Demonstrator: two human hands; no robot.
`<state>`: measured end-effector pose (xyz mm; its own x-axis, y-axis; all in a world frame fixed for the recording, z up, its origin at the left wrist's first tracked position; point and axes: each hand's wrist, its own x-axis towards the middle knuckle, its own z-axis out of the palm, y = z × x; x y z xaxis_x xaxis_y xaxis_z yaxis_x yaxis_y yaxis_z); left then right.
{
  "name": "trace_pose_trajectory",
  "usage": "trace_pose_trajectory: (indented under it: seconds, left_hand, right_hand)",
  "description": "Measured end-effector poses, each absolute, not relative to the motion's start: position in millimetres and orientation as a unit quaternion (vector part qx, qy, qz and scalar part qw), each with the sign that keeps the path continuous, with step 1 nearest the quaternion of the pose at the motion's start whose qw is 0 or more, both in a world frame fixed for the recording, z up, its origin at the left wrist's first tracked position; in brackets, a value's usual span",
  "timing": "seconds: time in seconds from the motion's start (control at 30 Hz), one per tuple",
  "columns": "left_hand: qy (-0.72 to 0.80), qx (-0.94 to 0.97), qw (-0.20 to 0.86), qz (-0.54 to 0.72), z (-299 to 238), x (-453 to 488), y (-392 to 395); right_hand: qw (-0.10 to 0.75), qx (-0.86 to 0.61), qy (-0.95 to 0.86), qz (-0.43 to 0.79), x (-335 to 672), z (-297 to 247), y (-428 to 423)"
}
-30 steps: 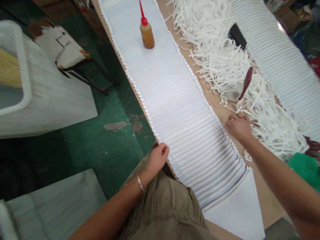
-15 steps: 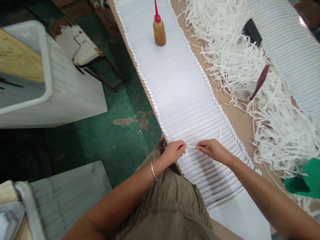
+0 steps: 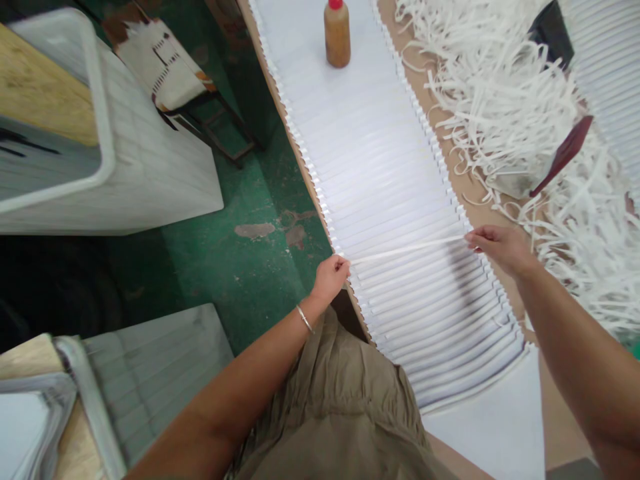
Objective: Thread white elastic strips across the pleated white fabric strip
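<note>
A narrow white strip [image 3: 407, 249] is stretched taut between my two hands, crossing a long row of overlapping white sheets [image 3: 370, 153]. My left hand [image 3: 332, 277] pinches one end at the row's left edge. At the right edge, my right hand [image 3: 497, 245] pinches the other end between thumb and fingers. The strip lies over or just above the sheets; I cannot tell whether it touches them. Further up the row stands a bottle [image 3: 337, 37] of amber liquid with a red cap, cut off by the top of the view.
Loose white strips [image 3: 500, 113] are heaped right of the row, with a dark red-handled tool [image 3: 563, 157] and a black object [image 3: 553, 35] among them. A large white bin [image 3: 165, 153] and a stool [image 3: 225, 130] stand on the green floor to the left.
My hands have moved apart, the right one far to the right, the left slightly left, and the strip now spans the row's width. The view has shifted a little.
</note>
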<state>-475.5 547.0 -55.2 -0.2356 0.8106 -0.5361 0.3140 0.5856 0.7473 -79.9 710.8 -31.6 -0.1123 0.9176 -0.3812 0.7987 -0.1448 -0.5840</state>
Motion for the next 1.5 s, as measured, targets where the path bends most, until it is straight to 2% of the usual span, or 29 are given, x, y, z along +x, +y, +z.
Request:
trace_pose_trajectory:
  seconds: [0.13, 0.4, 0.97, 1.5]
  left_hand:
    - [0.771, 0.385, 0.445, 0.243, -57, -468, 554]
    - [0.800, 0.369, 0.412, 0.232, -68, -463, 557]
    - [0.801, 0.401, 0.395, 0.202, -72, -462, 558]
    - [0.810, 0.411, 0.383, 0.166, -68, -460, 561]
  right_hand:
    - [0.079, -0.674, -0.621, 0.392, -90, -30, 727]
    - [0.077, -0.713, -0.622, 0.314, -110, -23, 744]
    - [0.127, -0.686, -0.677, 0.235, -109, -79, 749]
    - [0.068, -0.704, -0.688, 0.163, -120, -84, 752]
